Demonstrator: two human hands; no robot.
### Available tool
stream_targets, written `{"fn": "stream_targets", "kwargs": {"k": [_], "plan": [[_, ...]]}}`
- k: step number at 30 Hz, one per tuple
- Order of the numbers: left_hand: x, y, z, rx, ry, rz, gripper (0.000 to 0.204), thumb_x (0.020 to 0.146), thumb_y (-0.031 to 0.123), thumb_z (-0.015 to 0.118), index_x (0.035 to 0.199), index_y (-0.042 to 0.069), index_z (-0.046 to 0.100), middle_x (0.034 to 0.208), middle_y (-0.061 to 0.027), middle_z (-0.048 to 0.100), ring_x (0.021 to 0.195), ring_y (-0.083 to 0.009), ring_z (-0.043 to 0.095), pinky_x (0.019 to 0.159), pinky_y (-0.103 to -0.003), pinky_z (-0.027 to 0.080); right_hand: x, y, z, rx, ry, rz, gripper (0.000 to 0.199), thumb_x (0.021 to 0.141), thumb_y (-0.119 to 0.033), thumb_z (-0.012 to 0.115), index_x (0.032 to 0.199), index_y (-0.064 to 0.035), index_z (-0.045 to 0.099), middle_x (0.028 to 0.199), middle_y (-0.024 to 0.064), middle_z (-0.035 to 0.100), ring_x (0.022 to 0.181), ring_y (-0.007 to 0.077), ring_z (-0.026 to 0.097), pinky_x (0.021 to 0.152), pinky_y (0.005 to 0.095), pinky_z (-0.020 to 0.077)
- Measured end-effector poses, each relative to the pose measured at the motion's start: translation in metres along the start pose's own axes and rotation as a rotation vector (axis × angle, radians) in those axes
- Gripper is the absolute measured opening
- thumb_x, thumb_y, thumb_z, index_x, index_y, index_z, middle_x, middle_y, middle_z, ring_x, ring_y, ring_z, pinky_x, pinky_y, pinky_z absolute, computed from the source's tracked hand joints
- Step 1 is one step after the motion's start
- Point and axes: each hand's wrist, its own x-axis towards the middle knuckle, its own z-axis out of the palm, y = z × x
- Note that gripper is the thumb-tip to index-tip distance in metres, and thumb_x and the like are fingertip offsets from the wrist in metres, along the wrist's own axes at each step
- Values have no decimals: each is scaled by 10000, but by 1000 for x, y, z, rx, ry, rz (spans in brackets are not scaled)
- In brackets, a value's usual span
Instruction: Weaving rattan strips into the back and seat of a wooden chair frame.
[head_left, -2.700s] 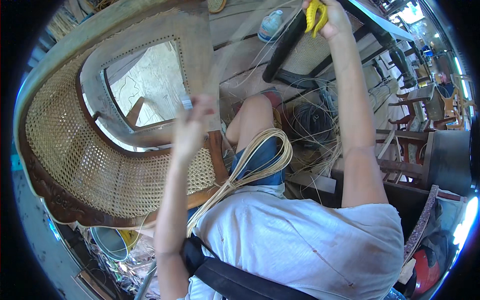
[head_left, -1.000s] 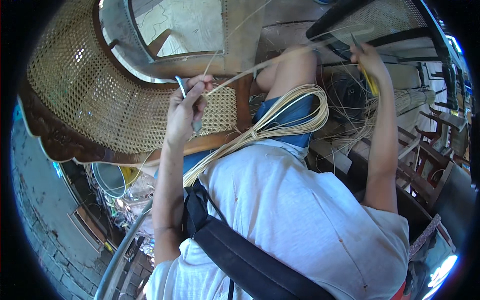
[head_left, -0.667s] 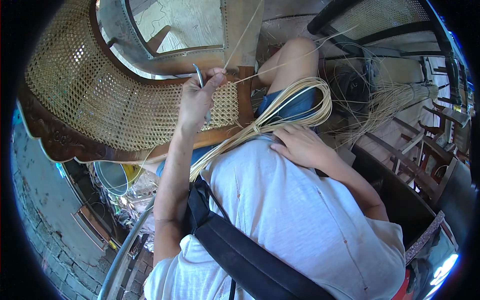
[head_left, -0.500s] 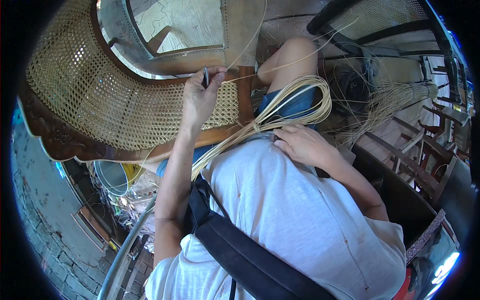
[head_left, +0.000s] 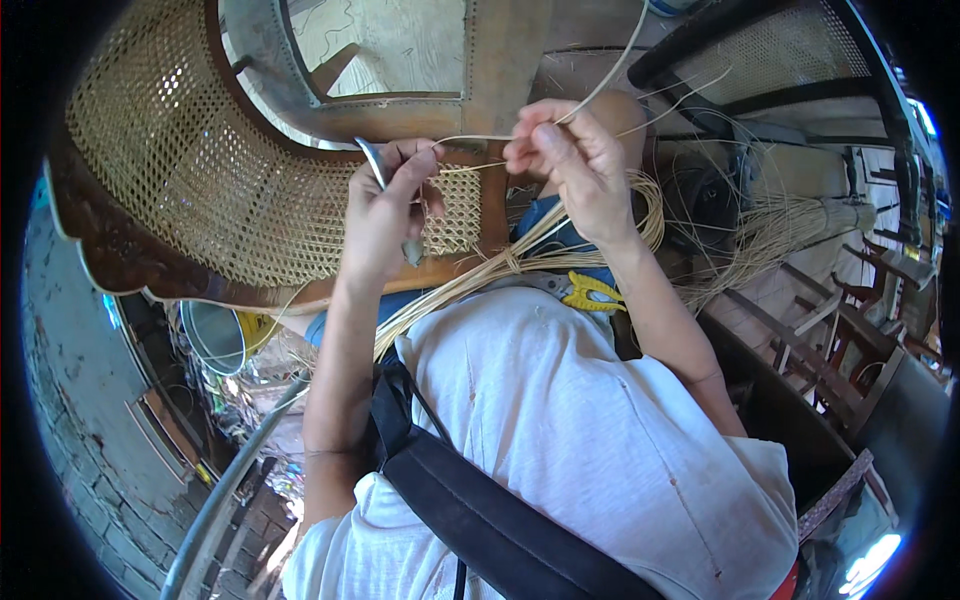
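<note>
The left hand [head_left: 385, 215] is closed around a slim metal tool [head_left: 372, 165], its tip raised just beside the wooden rail of the cane chair [head_left: 200, 180] that lies tilted across the lap. The right hand [head_left: 570, 165] pinches a thin cane strand [head_left: 470, 139] that runs across to the left fingers, right over the chair's small woven patch. Below the chair rail a coil of cane strips [head_left: 540, 250] rests on the lap, with yellow-handled pliers [head_left: 585, 292] just beside it (partly tucked against the white shirt).
</note>
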Motion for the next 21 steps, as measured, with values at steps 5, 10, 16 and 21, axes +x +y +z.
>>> {"fn": "stream_targets", "kwargs": {"k": [5,10,16,21], "plan": [[-6,7,-8,248,-184,77,133,869,107,668,939,-3,694,765,9,641,662,-24,535,565,-173,410,15,8,-15,216,251,37,261,953,-91,546,1186,24,565,988,110,655,894,216,670,789,328,561],[-4,8,-11,307,-158,-5,146,860,98,678,958,-8,694,757,18,634,673,-35,526,623,-187,422,25,3,-31,302,294,26,211,920,-72,580,1115,7,597,907,142,681,832,258,692,751,362,581],[-4,9,-19,377,-174,-22,136,873,122,675,940,4,691,695,43,591,610,-28,475,557,-193,380,33,-11,-54,197,331,-20,168,917,-83,595,1057,7,614,862,148,675,786,263,700,686,371,604],[-3,-2,-33,389,-181,-28,172,895,153,665,956,-7,684,711,41,588,595,-31,438,544,-195,374,37,-19,-61,270,305,36,159,909,-118,625,1019,-3,630,871,132,680,765,217,693,666,341,599]]}}
